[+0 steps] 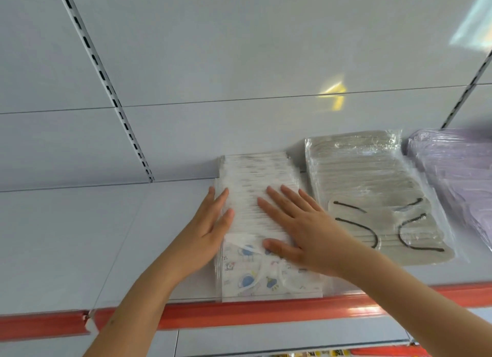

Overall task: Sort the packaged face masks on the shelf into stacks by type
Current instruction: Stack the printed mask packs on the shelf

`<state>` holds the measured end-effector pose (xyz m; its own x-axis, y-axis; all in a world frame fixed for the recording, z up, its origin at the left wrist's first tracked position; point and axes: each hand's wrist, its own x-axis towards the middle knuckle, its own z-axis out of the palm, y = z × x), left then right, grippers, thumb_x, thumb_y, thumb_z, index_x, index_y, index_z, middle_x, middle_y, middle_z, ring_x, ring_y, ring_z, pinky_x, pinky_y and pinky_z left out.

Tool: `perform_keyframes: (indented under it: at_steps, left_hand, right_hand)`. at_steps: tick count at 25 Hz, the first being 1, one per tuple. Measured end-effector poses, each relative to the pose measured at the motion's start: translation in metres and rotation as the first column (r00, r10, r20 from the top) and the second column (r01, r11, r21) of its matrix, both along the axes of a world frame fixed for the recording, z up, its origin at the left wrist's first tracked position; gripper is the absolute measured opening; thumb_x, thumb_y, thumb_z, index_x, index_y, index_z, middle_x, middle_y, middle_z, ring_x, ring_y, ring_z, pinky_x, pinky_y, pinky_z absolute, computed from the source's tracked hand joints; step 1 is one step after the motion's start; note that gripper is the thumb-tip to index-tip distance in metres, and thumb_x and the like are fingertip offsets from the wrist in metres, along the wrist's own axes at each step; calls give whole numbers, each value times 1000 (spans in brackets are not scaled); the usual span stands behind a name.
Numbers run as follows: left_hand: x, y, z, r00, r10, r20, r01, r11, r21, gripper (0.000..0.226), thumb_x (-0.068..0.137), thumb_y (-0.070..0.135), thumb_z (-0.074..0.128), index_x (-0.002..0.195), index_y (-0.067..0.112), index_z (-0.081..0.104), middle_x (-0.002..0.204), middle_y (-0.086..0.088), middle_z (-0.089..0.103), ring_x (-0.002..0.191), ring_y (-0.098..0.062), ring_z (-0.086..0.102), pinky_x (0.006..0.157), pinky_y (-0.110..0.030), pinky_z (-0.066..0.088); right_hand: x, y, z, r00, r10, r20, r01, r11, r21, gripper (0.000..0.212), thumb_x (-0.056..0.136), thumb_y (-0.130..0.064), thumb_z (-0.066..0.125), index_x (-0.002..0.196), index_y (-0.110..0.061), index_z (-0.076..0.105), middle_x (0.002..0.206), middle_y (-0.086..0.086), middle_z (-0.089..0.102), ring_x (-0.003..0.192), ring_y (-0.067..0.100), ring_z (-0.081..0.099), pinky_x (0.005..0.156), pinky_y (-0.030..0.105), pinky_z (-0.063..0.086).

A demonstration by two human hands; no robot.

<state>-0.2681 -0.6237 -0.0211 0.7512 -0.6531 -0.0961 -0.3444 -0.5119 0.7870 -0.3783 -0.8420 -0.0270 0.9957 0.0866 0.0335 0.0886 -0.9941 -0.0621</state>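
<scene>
Item: printed masks (255,197), film-wrapped row on shelf (80,250), left of grey masks (372,194). Left hand (210,229) flat against its side; right hand (300,231) flat on top, fingers straight, gripping nothing. Likely light, soft, slippery; hold by both sides.
</scene>
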Motion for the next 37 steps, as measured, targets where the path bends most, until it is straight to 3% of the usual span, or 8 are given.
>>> perform_keyframes:
  at_steps: [4,9,13,16,19,25,28,37]
  left_hand:
    - [-31,-7,-9,964,207,-167,-236,955,-178,73,97,58,40,158,45,3,165,23,6,152,5,5,127,-32,8]
    - [-36,-32,-7,956,219,-194,-264,933,-246,69,99,50,49,159,38,16,162,21,22,147,2,25,116,-22,32]
    - [16,-42,0,884,434,-175,-466,850,-247,66,102,56,39,160,33,17,167,5,23,151,-18,28,124,-41,21]
    - [63,-66,-11,794,361,-490,-543,784,-302,100,71,92,46,154,37,33,160,4,41,142,-21,46,120,-49,32]
    - [87,-93,-44,780,270,-565,-513,793,-329,113,42,105,47,137,43,54,137,7,64,123,-22,63,110,-51,45]
    - [80,-106,-36,767,382,-515,-587,742,-325,88,63,96,39,126,38,61,129,2,68,117,-25,65,106,-53,48]
    - [85,-118,-27,698,313,-644,-620,714,-324,94,59,90,46,132,32,61,125,-2,70,114,-28,68,105,-52,50]
    - [90,-154,-50,734,207,-647,-536,762,-364,88,59,92,49,128,40,63,127,5,70,115,-25,68,107,-49,48]
  right_hand:
    - [-9,5,-6,997,-40,62,41,999,-6,90,85,-85,15,155,-37,-12,165,-3,-14,151,19,-20,123,45,-8]
    - [-4,-10,-3,998,-36,59,40,997,-68,97,81,-89,15,158,-32,1,166,-5,-1,153,20,-9,123,49,-2]
    - [-13,-13,5,982,-134,135,126,990,69,86,86,-83,4,156,-36,-10,164,-5,-18,149,14,-26,123,45,-12]
    - [-13,-11,7,963,-247,107,233,964,131,83,86,-83,6,152,-41,-20,162,-8,-25,148,14,-28,123,46,-8]
    - [-20,-6,6,969,-240,65,234,968,90,84,86,-85,7,152,-41,-20,162,-8,-25,146,17,-32,122,48,-7]
    - [-45,15,-9,942,-249,224,247,968,35,87,90,-82,20,158,-30,6,166,4,0,152,31,-8,117,53,-3]
    - [-36,10,-20,964,-209,163,202,977,62,89,88,-83,20,158,-33,-2,166,1,-9,151,28,-18,117,51,-8]
    - [-52,-18,-12,972,-212,105,208,977,46,88,88,-83,21,156,-36,-8,165,-6,-15,149,14,-26,120,48,-14]
